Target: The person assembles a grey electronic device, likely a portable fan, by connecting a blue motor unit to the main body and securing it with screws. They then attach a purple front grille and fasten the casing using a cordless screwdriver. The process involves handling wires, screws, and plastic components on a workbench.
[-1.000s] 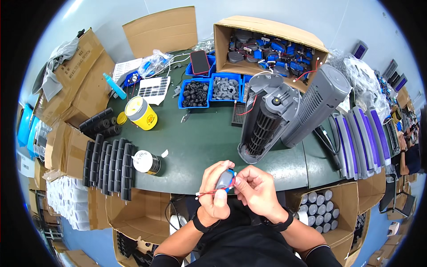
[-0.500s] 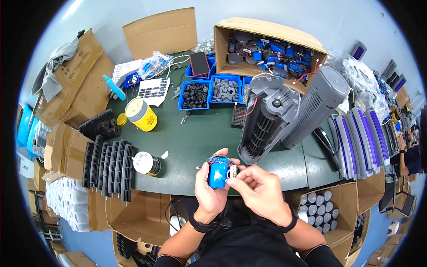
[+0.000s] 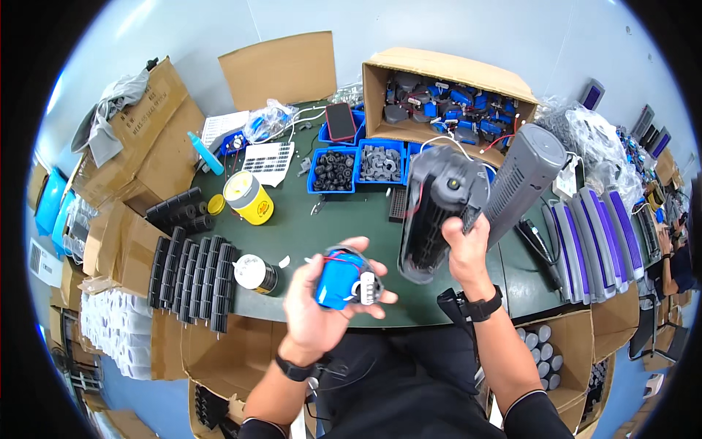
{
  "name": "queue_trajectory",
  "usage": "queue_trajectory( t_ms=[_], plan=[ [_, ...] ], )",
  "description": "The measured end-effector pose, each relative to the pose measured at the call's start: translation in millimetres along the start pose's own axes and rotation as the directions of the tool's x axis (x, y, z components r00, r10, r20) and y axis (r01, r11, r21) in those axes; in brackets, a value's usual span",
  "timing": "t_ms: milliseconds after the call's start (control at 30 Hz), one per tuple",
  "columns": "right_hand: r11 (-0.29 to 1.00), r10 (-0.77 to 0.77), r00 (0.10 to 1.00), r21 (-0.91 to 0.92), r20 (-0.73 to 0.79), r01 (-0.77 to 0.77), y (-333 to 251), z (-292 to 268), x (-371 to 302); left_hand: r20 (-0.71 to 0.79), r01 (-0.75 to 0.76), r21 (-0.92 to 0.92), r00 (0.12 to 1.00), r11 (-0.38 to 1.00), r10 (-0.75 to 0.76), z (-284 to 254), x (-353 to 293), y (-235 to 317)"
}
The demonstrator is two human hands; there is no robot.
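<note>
My left hand (image 3: 322, 293) cradles a blue-wrapped part with a dark grey end (image 3: 340, 282), red wires and a white connector, above the table's near edge. Its fingers curl around the part from below. On the right, my right hand (image 3: 470, 252) is closed on the side of an open dark grey tower fan housing (image 3: 424, 234). A black ribbed fan roller shows inside that housing, blurred a little. Just behind my right hand stands a second grey tower fan body (image 3: 526, 175), slotted and tilted.
Blue bins (image 3: 333, 189) of small parts and a carton (image 3: 376, 130) of blue-wrapped parts line the back. Black fan rollers (image 3: 191, 282), a white-lidded can (image 3: 252, 274) and a yellow tub (image 3: 252, 201) stand left. Purple-and-grey panels (image 3: 596, 241) and a black corded tool (image 3: 540, 249) lie right.
My right hand has left the blue-wrapped part's connector and moved up and right onto the fan housing, which now stands more upright. My left hand has shifted slightly left, still holding the part.
</note>
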State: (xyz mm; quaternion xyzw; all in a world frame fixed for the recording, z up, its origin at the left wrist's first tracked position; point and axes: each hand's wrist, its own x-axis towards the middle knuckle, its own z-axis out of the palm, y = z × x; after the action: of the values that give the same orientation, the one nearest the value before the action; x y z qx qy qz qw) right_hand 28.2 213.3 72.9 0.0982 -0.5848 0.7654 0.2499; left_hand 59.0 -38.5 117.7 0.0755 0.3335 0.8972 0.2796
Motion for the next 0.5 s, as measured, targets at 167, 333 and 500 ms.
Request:
queue_trajectory(
  t_ms=[167, 333, 500],
  plan=[
    [0.986, 0.060, 0.980, 0.141, 0.189, -0.088, -2.8, -15.8, -1.8, 0.155, -0.318, 0.556, 0.947, 0.768, 0.281, 67.3, 14.2, 74.2],
    [0.993, 0.062, 0.974, 0.082, 0.218, -0.082, -10.6, -12.4, 0.4, 0.548, -0.563, 0.825, 0.820, 0.056, 0.166, 138.6, 55.6, 102.7],
    [0.983, 0.096, 0.951, 0.121, 0.294, -0.137, -15.5, -13.3, 0.9, 0.730, -0.725, 0.652, 0.679, -0.219, -0.076, 155.0, 93.0, 98.7]
  ],
)
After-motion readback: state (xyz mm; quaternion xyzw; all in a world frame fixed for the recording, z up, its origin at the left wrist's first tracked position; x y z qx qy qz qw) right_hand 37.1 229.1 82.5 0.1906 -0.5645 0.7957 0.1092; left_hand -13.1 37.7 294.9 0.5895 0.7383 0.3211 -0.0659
